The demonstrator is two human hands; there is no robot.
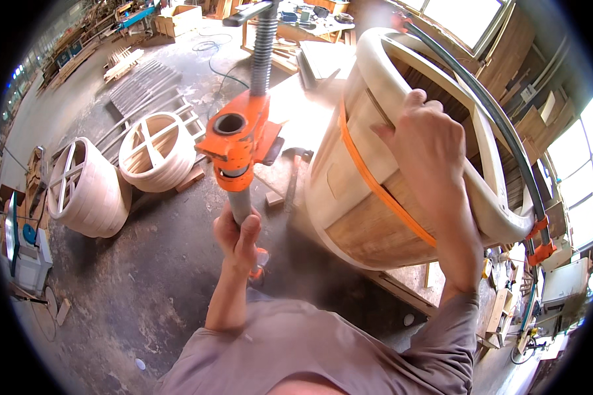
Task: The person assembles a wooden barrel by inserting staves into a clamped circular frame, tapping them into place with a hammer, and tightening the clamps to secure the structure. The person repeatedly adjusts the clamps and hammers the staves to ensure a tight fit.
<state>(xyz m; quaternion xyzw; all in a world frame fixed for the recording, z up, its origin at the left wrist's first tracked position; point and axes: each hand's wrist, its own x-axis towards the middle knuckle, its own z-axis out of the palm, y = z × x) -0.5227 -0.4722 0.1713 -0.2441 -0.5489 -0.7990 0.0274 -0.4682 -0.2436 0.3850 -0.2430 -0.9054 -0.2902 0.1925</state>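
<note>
My left hand (236,240) is wrapped round the grey pipe of a pipe clamp (238,135), which stands upright in front of me with its orange head and threaded screw above my fist. To the right is a large tilted wooden tub (359,234) with a thick pale rim. My right hand (429,141) grips that rim, its fingers bent over the edge and partly hidden. An orange strap (392,203) runs round the tub's side below my right hand. Across the tub's far side lies a second pipe clamp (501,122), dark-piped with orange jaws.
A hammer (295,172) and a small wooden block (273,199) are beside the tub. Two smaller slatted tubs (95,201) with crossed braces stand on the floor at left, near stacked grey bars (148,85). A cluttered workbench (316,26) is at the back.
</note>
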